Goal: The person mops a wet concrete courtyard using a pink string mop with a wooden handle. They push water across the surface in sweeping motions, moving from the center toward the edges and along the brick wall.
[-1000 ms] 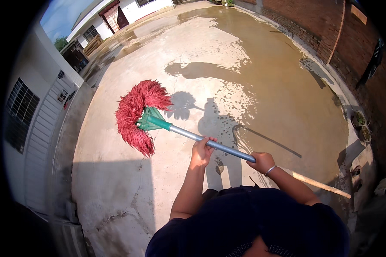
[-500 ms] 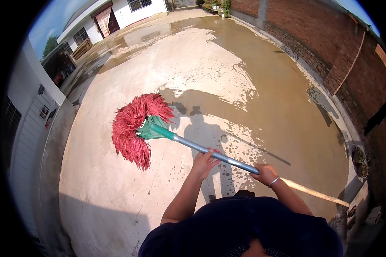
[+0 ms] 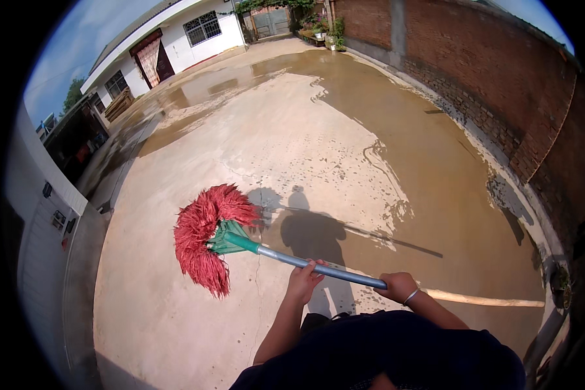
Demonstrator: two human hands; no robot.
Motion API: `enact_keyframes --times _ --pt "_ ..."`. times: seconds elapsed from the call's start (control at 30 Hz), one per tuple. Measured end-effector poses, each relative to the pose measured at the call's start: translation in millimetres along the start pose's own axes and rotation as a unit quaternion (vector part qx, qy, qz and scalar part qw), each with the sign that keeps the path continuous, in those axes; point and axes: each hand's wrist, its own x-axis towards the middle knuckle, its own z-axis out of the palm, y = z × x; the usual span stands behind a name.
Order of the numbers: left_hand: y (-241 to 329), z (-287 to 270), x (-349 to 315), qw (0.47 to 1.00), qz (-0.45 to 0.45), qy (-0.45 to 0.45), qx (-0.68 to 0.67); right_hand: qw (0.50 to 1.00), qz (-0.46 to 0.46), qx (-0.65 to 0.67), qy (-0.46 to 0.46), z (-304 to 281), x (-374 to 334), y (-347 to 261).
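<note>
Both my hands hold a long mop with shaggy red strands [image 3: 198, 240] spread from a green fan-shaped plastic head [image 3: 227, 237]. Its handle [image 3: 331, 272] is a blue-grey tube, and a pale wooden end [image 3: 481, 298] sticks out past my right hand. My left hand [image 3: 303, 281] wraps the middle of the tube. Farther back along the handle, my right hand [image 3: 398, 287] grips close to where tube and wood meet; a silvery bracelet is on that wrist. The strands hang to the left over dry pale concrete. The handle's shadow lies well apart from it.
A wide muddy wet patch [image 3: 448, 195] covers the right side of the concrete yard [image 3: 162, 312]. A brick wall [image 3: 461, 65] with a low kerb runs along the right. White buildings [image 3: 201, 52] stand at the far left and left, and potted plants [image 3: 335, 36] at the back.
My view has tilted upward, so the yard and mop head sit lower in the picture. The handle lies more level across it. Both hands keep their grip.
</note>
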Motion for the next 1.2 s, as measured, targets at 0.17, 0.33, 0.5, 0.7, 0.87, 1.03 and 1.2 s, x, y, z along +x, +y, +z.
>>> enact_keyframes --times 0.17,0.33,0.5,0.7,0.87,1.03,1.2 --pt "73 -38 191 1.0 0.013 0.024 -0.014 1.0 -0.006 0.018 -0.006 -5 215 46" --pt "184 -41 378 1.0 -0.021 -0.004 -0.019 1.0 0.018 0.004 0.001 -64 409 55" --pt "265 -30 559 0.998 -0.02 -0.044 -0.035 0.997 0.041 -0.025 0.055 -96 576 106" --pt "368 -36 781 0.999 -0.034 -0.009 0.027 0.996 -0.008 0.044 0.072 -120 821 168" --pt "487 -33 957 0.999 0.039 0.006 -0.007 0.993 -0.08 -0.019 0.085 -169 1050 224" --pt "561 -70 1136 0.994 0.086 0.06 -0.043 0.988 -0.135 -0.021 0.066 -190 1273 260" --pt "656 -80 1324 0.996 0.056 0.064 -0.017 0.994 -0.106 -0.02 0.031 -225 1495 298"
